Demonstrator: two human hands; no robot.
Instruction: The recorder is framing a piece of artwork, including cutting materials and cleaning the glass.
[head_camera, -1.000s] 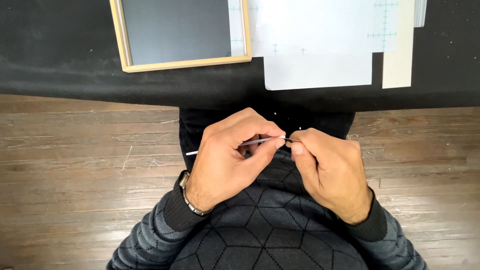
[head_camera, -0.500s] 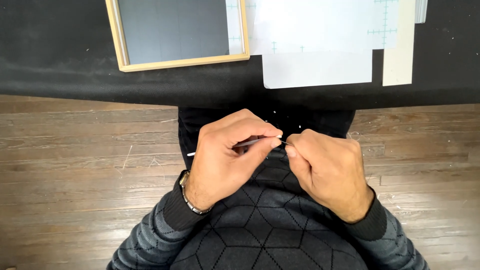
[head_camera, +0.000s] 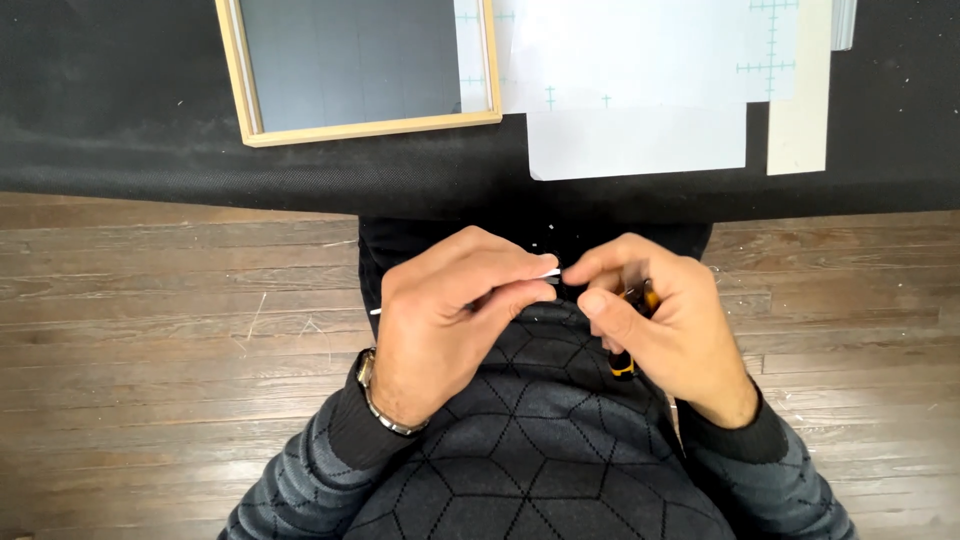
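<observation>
Both hands meet over the lap, just below the table (head_camera: 150, 170) edge. The left hand (head_camera: 440, 320) pinches a thin white stick (head_camera: 548, 273) lying roughly level, its long axis left to right. The right hand (head_camera: 665, 325) curls shut around a black-and-orange tool (head_camera: 623, 365), fingertips touching the stick's right end. A wooden frame (head_camera: 365, 128) holds a grey panel.

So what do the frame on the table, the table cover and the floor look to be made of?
The frame looks like pale unfinished wood, with light matte rails around a grey panel. The table cover looks like black woven fabric, finely textured and speckled with lint. The floor looks like worn wooden planks, with visible grain and seams, though laminate can't be ruled out.
</observation>
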